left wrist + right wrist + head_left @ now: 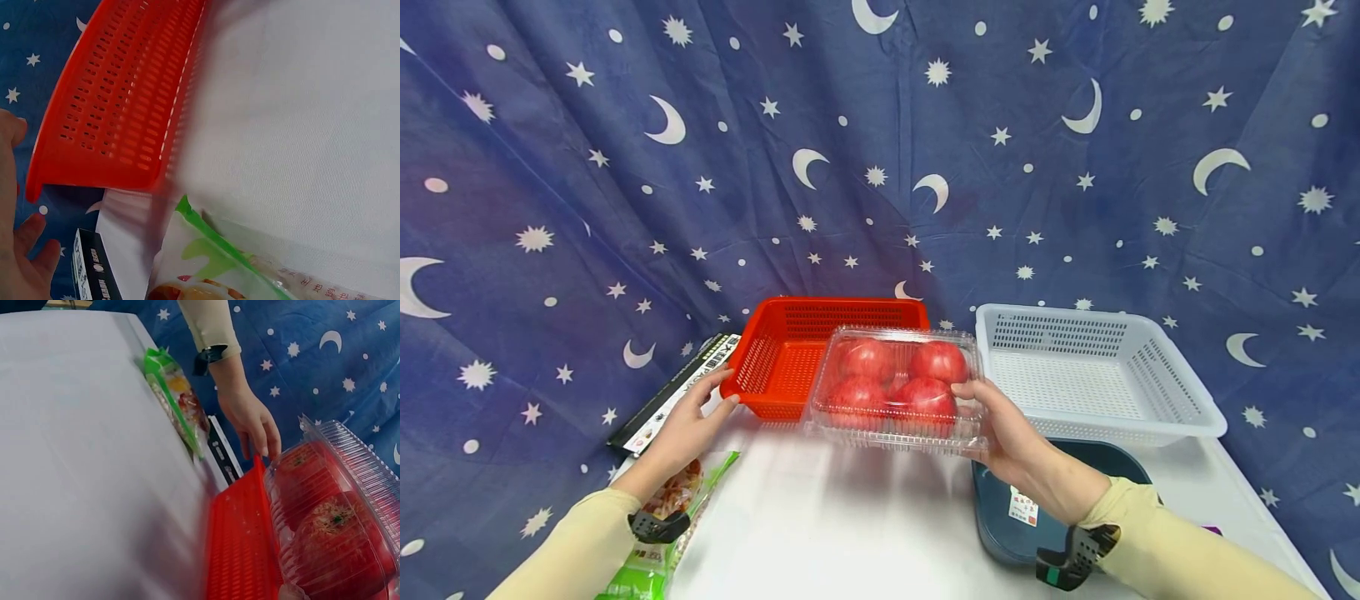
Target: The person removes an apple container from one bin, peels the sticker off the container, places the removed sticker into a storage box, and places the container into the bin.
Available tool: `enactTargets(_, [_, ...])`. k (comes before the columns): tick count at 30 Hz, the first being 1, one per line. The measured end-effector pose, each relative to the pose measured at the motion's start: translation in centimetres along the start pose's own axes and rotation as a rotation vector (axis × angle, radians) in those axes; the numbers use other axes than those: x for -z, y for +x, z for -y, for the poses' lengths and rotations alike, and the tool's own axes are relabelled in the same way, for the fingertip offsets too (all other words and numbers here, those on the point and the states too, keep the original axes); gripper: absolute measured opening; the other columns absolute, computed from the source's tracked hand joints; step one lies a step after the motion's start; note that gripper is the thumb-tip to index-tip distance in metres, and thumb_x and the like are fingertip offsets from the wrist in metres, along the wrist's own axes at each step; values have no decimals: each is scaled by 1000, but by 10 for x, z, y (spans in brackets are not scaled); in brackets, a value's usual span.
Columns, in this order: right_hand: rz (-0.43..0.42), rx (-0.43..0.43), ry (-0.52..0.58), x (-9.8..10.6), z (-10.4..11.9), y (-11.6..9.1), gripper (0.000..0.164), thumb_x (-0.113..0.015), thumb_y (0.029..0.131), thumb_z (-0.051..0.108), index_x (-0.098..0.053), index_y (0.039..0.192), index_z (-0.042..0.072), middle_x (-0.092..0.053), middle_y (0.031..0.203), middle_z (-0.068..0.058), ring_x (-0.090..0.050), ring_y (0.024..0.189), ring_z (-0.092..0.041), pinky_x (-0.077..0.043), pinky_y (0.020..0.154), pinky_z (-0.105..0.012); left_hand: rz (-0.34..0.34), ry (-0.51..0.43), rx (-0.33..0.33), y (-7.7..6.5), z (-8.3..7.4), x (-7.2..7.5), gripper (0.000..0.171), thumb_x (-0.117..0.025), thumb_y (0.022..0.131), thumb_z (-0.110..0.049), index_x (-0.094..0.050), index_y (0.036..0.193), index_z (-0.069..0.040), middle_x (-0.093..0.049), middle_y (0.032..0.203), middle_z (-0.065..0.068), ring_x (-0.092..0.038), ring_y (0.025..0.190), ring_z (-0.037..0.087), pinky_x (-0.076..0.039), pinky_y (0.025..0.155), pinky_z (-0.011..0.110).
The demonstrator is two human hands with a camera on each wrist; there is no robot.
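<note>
My right hand [1018, 437] grips the right side of a clear plastic clamshell box [891, 333], thumb on top. Several round red apples [928, 400] sit inside under the lid. The box is held up off the white table, tilted toward me and overlapping the front right of the red basket [752, 358] in the head view. My left hand [696, 425] is at the left end of this basket, thumb and fingers spread apart by its rim. In the right wrist view, the left hand's fingertips [264, 451] come right at the basket's corner.
A white perforated basket [1187, 408] stands at the back right, with a dark blue bin [1000, 517] in front of it. At the left lie a green-edged food bag [640, 583] and a flat black-and-white box [688, 383]. A starry blue curtain [880, 233] hangs behind.
</note>
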State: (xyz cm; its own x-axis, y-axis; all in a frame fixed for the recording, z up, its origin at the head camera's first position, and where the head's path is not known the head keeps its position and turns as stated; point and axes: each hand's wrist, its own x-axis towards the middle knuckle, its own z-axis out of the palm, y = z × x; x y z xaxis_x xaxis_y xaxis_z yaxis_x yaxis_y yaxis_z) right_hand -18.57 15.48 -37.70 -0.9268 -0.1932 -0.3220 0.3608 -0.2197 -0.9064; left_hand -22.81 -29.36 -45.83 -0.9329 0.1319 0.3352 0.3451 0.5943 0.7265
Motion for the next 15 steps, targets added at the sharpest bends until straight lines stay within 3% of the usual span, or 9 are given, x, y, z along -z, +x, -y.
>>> enactTargets(9, [-24,3,-2,0,2,12,73,-61,94,34,-25,156,18,-56,133,-20,-65,105,-28,-58,88,-42,28,-72,59,0,8,-2,42,-63,104,-21,-52,137,2,-32,163,17,-43,140,39,-38,108,62])
enactTargets(12, [-23,-5,4,0,2,15,75,-62,94,34,-24,157,20,-56,134,-20,-66,105,-28,-57,88,-41,29,-113,58,1,9,-3,37,-64,103,-19,-52,131,3,-31,163,18,-47,138,39,-45,108,40])
enactTargets(15, [-22,-10,11,-1,3,19,73,-62,94,33,-25,155,20,-59,130,-19,-67,102,-27,-57,87,-40,25,-168,41,2,10,-4,33,-65,102,-15,-51,125,5,-29,164,21,-48,136,43,-46,99,16])
